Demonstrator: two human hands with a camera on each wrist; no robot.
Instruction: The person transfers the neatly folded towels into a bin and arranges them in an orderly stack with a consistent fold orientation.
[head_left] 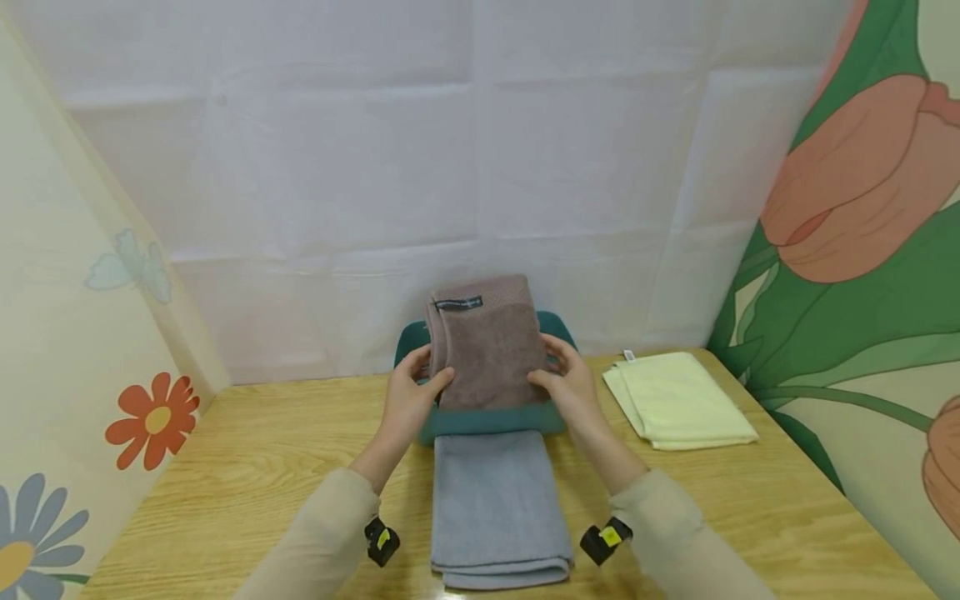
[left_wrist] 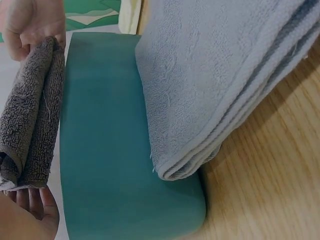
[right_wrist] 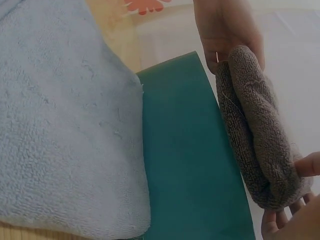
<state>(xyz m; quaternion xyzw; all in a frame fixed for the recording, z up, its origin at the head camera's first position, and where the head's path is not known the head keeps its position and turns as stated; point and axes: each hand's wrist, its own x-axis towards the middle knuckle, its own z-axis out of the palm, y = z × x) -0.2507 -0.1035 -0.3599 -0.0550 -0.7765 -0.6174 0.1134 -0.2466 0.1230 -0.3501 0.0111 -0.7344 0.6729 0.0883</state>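
Note:
A folded brown towel with a dark label near its top stands tilted over the teal bin. My left hand grips its left edge, thumb on the front face and fingers behind. On the opposite edge, my right hand pinches it the same way. In the left wrist view the folded lower edge of the brown towel shows above the bin's rim. The right wrist view also has the brown towel between both hands, beside the bin wall.
A folded grey-blue towel lies in front of the bin, between my forearms. To the right, a folded pale yellow towel with a white tag lies on the wooden table. A white sheet hangs behind the bin.

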